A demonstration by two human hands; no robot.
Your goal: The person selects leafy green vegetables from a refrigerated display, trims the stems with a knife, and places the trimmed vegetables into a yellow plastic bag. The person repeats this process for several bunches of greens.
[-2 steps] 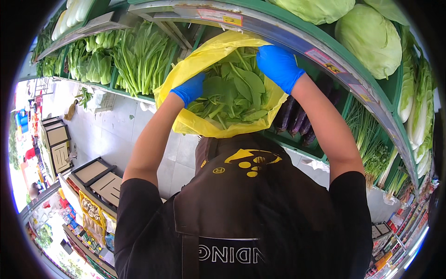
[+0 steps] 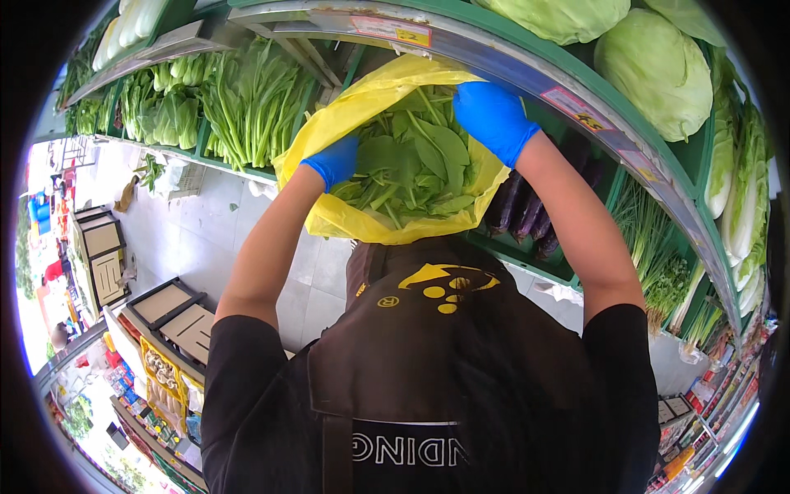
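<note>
A wide-mouthed yellow plastic bag (image 2: 387, 85) is held open in front of me, full of loose leafy greens (image 2: 424, 160) with broad leaves and cut stems. My right hand (image 2: 494, 121), in a blue glove, is closed on the bag's rim at the upper right. My left hand (image 2: 333, 162), also gloved in blue, reaches over the left rim into the bag. It lies against the greens there, and its fingertips are hidden, so I cannot tell whether it grips any.
Beyond the bag, a shelf edge with price tags (image 2: 576, 109) curves past. Leafy stalks (image 2: 251, 107) fill crates at the left. Eggplants (image 2: 527, 210) and scallions (image 2: 642, 222) lie at the right, below cabbages (image 2: 654, 74). Wooden-topped stands (image 2: 177, 317) are on the floor at lower left.
My left hand has shifted very slightly left, toward the bag's rim. The right hand and the bag look the same.
</note>
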